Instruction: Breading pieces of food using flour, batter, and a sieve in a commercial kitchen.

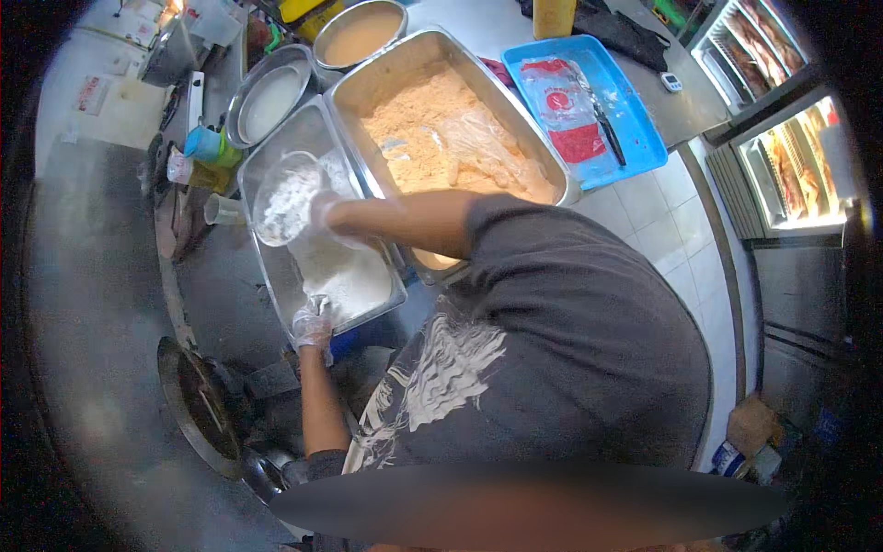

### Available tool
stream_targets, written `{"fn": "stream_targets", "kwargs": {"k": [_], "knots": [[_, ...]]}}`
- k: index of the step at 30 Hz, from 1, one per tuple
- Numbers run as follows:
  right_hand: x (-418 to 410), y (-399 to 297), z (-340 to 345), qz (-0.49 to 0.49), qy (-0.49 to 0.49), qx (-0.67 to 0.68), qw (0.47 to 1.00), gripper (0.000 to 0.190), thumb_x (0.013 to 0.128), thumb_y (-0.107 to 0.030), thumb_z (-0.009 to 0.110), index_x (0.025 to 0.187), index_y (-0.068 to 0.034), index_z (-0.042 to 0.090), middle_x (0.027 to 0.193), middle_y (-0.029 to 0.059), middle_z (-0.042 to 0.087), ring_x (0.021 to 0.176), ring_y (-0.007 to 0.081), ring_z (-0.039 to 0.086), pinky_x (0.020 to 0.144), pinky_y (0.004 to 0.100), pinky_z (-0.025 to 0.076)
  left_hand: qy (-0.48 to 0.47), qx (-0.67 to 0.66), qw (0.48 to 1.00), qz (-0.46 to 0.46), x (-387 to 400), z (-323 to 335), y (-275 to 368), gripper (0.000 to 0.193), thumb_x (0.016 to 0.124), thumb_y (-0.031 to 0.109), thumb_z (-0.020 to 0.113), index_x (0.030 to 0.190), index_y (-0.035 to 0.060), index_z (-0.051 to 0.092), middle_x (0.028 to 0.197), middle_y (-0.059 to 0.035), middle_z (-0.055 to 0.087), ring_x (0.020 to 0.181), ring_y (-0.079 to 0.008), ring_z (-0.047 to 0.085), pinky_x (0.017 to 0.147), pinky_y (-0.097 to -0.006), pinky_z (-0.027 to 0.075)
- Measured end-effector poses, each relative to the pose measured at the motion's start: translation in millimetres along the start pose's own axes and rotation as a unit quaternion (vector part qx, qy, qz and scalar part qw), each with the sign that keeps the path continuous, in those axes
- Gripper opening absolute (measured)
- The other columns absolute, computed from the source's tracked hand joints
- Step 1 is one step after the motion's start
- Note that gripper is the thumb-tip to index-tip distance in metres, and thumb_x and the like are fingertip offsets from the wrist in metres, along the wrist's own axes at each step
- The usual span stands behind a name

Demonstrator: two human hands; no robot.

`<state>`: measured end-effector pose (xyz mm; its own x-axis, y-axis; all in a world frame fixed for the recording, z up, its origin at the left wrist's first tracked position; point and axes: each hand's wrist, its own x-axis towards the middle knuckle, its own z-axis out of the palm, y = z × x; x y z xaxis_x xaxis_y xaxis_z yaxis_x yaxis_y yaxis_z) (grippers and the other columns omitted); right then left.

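Note:
My right hand (330,215), in a clear plastic glove and blurred, holds the near side of a round bowl or sieve (265,231) over a metal tray (276,286). White lumpy, flour-like pieces (293,196) fill the bowl. Loose white powder (355,286) covers part of the tray's floor. At the tray's near left corner is my left hand (314,324), gloved too, its fingertips dusted white and inside the rim. Whether it grips the rim is unclear. Beside this tray, a deeper metal pan (452,40) contains orange-tan crumbs (407,103) and a crumpled clear plastic bag (486,141).
Round metal bowls hold pale liquid (272,100) and tan liquid (362,38) behind the trays. A blue tray (638,131) carries a printed plastic bag (562,103) and black-handled tool (609,134). A clear cup (224,209) stands left; a wok (196,407) sits lower left.

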<state>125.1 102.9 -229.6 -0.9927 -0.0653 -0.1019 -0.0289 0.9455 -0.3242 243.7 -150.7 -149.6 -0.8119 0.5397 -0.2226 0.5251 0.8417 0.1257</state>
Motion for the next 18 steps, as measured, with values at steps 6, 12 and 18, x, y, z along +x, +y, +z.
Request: {"fn": "stream_targets", "kwargs": {"k": [6, 12, 18], "knots": [[-57, 29, 22, 0.110, -0.030, 0.123, 0.986, 0.023, 0.080, -0.025, 0.058, 0.092, -0.009, 0.070, 0.091, 0.0148, 0.068, 0.083, 0.0268, 0.066, 0.069, 0.0385, 0.052, 0.026, 0.084, 0.992, 0.087, 23, 19, -4, 0.044, 0.087, 0.048, 0.048, 0.106, 0.0115, 0.063, 0.098, -0.0177, 0.064, 0.092, -0.0343, 0.060, 0.082, -0.0445, 0.046], [-97, 19, -30, 0.137, 0.074, 0.097, 0.983, 0.024, 0.078, -0.023, 0.057, 0.088, -0.005, 0.069, 0.090, 0.0189, 0.066, 0.084, 0.0307, 0.065, 0.073, 0.0376, 0.051, -0.024, -0.013, 1.000, -0.003, 13, -14, 22, 0.046, 0.087, 0.048, 0.048, 0.111, 0.0121, 0.062, 0.105, -0.0151, 0.064, 0.096, -0.0331, 0.061, 0.086, -0.0433, 0.046], [-95, 24, -43, 0.120, 0.166, 0.133, 0.970, 0.021, 0.074, -0.023, 0.063, 0.084, -0.005, 0.069, 0.086, 0.0188, 0.067, 0.080, 0.0313, 0.066, 0.067, 0.0382, 0.051, -0.027, -0.025, 0.999, 0.011, 14, -18, 18, 0.045, 0.086, 0.045, 0.049, 0.109, 0.0094, 0.064, 0.109, -0.0166, 0.063, 0.101, -0.0341, 0.059, 0.089, -0.0420, 0.044]]}}
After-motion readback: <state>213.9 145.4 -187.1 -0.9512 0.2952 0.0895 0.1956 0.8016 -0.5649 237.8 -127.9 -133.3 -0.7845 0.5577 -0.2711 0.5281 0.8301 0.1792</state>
